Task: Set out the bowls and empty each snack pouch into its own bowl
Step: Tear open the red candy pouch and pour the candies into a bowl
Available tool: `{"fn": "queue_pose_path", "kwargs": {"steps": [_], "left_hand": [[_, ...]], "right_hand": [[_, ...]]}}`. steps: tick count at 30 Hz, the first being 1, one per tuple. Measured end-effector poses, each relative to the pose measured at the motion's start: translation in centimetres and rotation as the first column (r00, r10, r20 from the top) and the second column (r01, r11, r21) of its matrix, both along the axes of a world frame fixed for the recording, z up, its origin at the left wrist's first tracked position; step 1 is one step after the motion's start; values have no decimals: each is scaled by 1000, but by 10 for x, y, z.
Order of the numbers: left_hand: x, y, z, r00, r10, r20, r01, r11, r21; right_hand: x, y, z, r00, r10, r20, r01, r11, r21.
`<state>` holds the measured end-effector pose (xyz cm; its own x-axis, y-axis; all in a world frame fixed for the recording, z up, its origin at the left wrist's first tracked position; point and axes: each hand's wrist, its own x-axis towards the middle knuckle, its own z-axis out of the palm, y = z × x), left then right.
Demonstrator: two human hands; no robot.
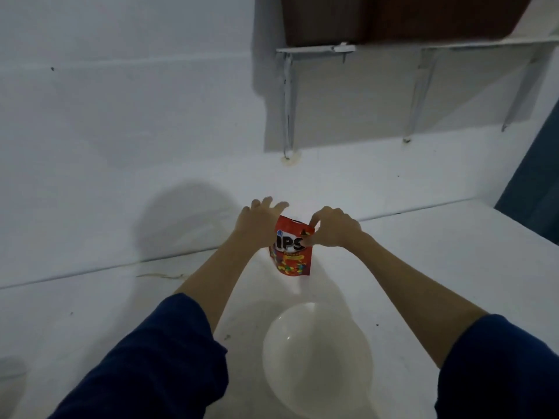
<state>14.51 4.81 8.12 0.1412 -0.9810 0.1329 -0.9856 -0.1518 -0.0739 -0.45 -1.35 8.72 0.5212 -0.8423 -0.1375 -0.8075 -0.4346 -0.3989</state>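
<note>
A red snack pouch (292,255) with coloured candies printed on it stands upright in the air above the white table (90,313). My left hand (258,220) holds its left side, fingers spread behind the top. My right hand (331,226) pinches the pouch's top right corner between thumb and fingers. A white bowl (317,361) sits on the table below and nearer to me, with nothing visible inside it.
A white wall rises behind the table. A wooden shelf (393,19) on metal brackets (287,101) hangs at the upper right. A blue surface (535,192) borders the table's far right end.
</note>
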Motion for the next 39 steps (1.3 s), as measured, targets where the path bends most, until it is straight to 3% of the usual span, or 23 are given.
{"fn": "queue_pose_path", "kwargs": {"steps": [4, 8, 14, 23, 30, 39], "left_hand": [[0, -17, -7, 994, -38, 106, 45, 997, -64], [7, -18, -4, 999, -37, -31, 34, 995, -99], [14, 11, 16, 990, -34, -140, 16, 991, -129], [5, 118, 79, 957, 22, -290, -79, 980, -185], [-35, 208, 89, 910, 90, -406, -184, 963, -198], [-72, 273, 28, 828, 176, -532, -318, 929, -187]], "right_hand": [[11, -7, -7, 997, -22, 72, 27, 998, -62], [11, -10, -12, 990, -20, 141, 31, 996, -79], [8, -1, 1, 928, 0, 372, 23, 998, -57], [5, 59, 54, 808, 220, 547, -164, 975, -149], [3, 115, 62, 750, 365, 551, -425, 905, -21], [2, 165, 19, 736, 529, 423, -612, 786, 82]]}}
